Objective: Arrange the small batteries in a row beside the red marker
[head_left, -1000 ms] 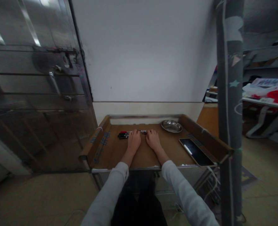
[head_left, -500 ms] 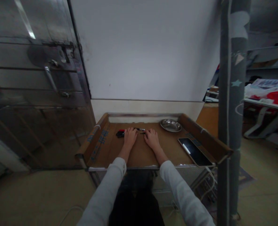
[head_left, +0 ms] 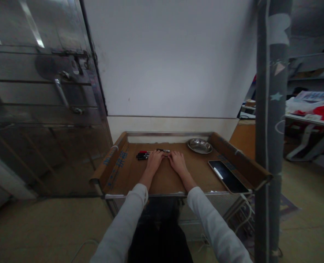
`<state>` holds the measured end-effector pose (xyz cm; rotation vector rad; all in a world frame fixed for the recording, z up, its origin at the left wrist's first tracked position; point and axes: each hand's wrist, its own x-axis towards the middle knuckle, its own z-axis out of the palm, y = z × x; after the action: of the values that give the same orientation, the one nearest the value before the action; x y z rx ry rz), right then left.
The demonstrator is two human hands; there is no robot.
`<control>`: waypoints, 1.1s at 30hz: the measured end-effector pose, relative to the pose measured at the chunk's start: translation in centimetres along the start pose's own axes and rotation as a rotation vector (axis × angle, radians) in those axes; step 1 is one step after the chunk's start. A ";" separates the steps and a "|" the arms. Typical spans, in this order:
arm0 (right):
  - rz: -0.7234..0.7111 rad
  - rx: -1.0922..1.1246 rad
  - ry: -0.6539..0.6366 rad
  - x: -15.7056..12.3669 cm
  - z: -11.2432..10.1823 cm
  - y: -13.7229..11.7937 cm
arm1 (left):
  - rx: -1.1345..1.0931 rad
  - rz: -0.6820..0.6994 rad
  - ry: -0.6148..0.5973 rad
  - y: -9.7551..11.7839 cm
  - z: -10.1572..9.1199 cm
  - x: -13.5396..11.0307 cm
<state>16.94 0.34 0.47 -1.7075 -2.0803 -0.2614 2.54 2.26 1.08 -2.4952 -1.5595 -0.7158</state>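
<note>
My left hand (head_left: 155,160) reaches over the middle of the cardboard-lined tray (head_left: 162,179), its fingers curled and stretched toward my right hand. My right hand (head_left: 177,162) is bent with its fingertips almost meeting the left ones. A small dark piece shows between the fingertips, too small to name. Just beyond them lies a black marker with a white band (head_left: 163,150). Left of my left hand are several black pens (head_left: 142,157) and a red pen (head_left: 143,152), side by side and partly covered by the hand.
A shiny round metal dish (head_left: 199,146) sits at the tray's back right. Nearer lies a phone with a dark screen (head_left: 229,177). Cardboard walls (head_left: 238,160) edge the tray's sides. A grey pillar (head_left: 270,128) rises at right, a metal door (head_left: 41,91) at left.
My left hand has moved right, off the pens and up to my right fingertips, so more of the pens shows. My right hand has hardly moved.
</note>
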 end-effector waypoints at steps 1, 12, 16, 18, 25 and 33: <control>-0.005 0.019 -0.005 0.0 0.0 0.0 | -0.057 0.016 -0.018 0.1 0.0 0.0; -0.054 0.145 0.020 0.1 -0.5 0.6 | -0.543 0.136 0.073 -0.1 0.8 0.3; 0.027 0.074 -0.001 -0.1 -0.6 0.5 | -0.345 0.151 0.075 0.1 1.4 0.4; 0.066 0.060 0.015 -0.3 -0.8 0.4 | -0.198 0.124 0.074 0.3 1.6 0.4; 0.200 0.027 0.064 -1.2 -1.5 0.5 | 0.024 0.084 0.016 1.1 0.8 0.0; 0.205 -0.036 0.059 -2.6 -2.1 -0.3 | 0.067 0.163 -0.017 1.1 -0.3 -1.7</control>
<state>17.43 -2.88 1.20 -1.8947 -1.8521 -0.2831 2.84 0.23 0.71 -2.5483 -1.3410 -0.6106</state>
